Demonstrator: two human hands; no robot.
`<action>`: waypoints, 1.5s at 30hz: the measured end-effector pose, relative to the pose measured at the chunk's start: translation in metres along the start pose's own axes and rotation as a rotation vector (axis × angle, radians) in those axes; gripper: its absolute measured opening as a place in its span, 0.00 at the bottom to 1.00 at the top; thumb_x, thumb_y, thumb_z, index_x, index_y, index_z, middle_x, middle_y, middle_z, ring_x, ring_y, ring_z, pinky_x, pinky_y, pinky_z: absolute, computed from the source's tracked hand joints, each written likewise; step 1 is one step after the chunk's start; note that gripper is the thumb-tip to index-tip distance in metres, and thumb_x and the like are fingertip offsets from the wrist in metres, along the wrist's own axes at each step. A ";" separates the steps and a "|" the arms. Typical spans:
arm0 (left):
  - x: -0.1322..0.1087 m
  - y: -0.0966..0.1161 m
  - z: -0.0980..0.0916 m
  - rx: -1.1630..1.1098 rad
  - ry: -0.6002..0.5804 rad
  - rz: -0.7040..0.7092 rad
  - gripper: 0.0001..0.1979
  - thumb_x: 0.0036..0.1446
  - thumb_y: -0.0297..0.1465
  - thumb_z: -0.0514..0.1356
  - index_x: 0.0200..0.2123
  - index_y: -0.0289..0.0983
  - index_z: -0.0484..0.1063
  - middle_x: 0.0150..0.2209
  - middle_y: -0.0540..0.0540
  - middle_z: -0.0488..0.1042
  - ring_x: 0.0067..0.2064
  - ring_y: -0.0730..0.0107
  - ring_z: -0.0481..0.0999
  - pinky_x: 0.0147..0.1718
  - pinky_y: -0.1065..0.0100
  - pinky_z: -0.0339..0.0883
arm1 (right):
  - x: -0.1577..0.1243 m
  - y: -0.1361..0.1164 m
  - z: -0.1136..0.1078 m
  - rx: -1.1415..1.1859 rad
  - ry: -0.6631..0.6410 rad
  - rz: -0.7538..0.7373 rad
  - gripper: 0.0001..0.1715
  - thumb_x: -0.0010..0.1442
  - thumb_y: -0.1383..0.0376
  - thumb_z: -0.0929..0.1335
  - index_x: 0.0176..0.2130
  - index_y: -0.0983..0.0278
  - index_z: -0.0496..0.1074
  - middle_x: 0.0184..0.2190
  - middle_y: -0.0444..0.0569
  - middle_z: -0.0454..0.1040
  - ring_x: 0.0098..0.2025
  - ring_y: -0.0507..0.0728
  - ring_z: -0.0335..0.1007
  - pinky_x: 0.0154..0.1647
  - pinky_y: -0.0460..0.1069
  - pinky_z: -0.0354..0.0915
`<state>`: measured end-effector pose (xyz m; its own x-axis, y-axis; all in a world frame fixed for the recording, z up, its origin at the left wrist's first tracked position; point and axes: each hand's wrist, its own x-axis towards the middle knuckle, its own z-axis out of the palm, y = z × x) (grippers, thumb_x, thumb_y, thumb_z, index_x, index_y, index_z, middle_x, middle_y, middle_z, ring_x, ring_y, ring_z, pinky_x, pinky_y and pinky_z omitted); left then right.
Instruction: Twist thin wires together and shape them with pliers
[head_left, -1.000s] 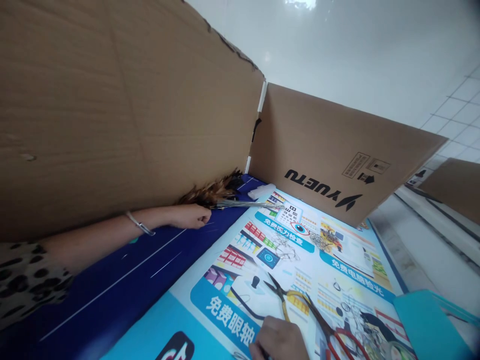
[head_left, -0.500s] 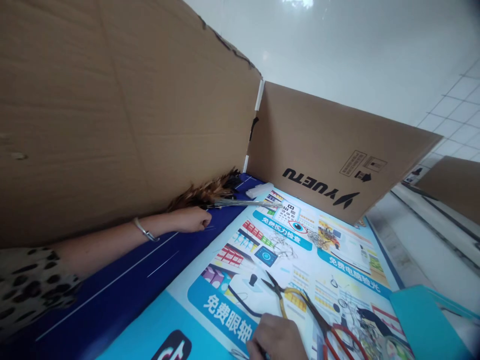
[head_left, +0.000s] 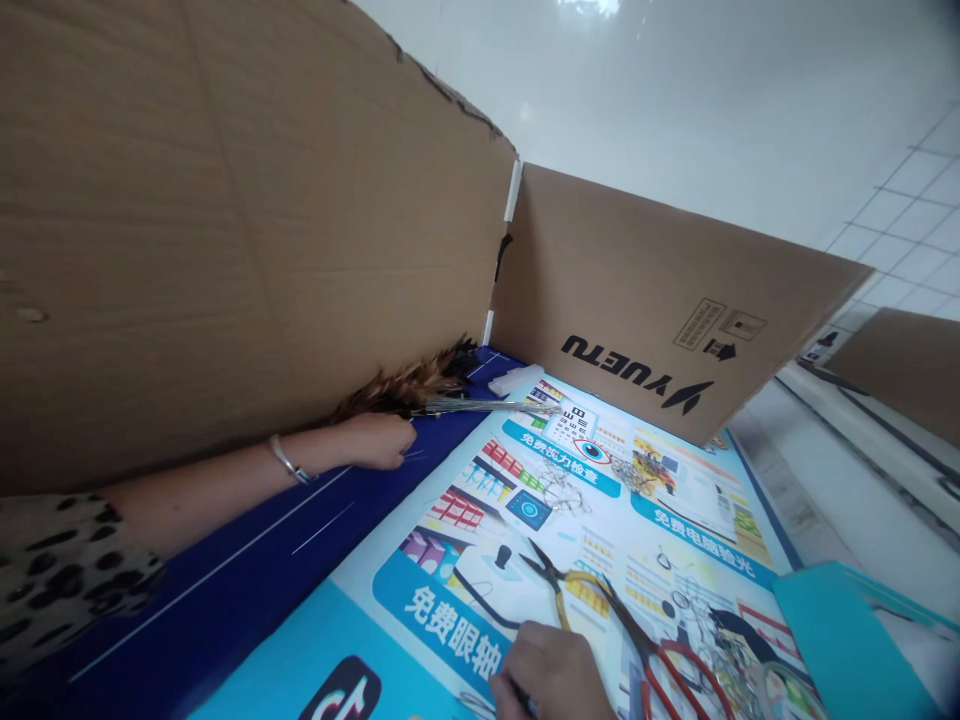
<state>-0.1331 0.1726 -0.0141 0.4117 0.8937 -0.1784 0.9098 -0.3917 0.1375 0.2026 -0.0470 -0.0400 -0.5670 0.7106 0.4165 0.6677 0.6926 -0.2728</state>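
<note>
My left hand [head_left: 380, 441] is closed, knuckles up, on the dark blue strip of the table; what it holds, if anything, is hidden. Just behind it lie brown-black feathers [head_left: 405, 385] along the cardboard and a bundle of thin silvery wires [head_left: 487, 406]. At the bottom edge my right hand [head_left: 553, 675] is curled around something dark, of which only a small part shows below the fingers. Right above that hand rest pliers with yellow handles [head_left: 564, 585]. Scissors with red handles [head_left: 675, 680] lie to its right, partly cut off by the frame.
Tall cardboard panels [head_left: 622, 300] stand along the left and back. Tangled thin wire [head_left: 566, 488] and small loose rings and scraps [head_left: 739, 650] are scattered on the printed poster [head_left: 409, 510]. A turquoise box [head_left: 832, 620] stands at the right, and a whitish translucent piece [head_left: 516, 380] lies near the back corner.
The whole view has shifted slightly. My left fist has turned a little, its fingers dipping lower; my right hand stays closed in nearly the same place.
</note>
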 end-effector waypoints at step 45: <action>-0.034 0.007 0.029 -0.793 0.299 0.010 0.15 0.50 0.44 0.61 0.32 0.38 0.74 0.29 0.50 0.76 0.33 0.66 0.74 0.35 0.68 0.67 | -0.001 0.000 -0.001 0.014 -0.062 0.014 0.09 0.50 0.68 0.64 0.21 0.62 0.62 0.20 0.43 0.69 0.20 0.49 0.64 0.21 0.46 0.46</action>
<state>-0.1394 0.1332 -0.0352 0.2870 0.9549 0.0763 0.5532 -0.2303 0.8005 0.2034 -0.0477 -0.0390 -0.5866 0.7264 0.3581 0.6695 0.6838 -0.2901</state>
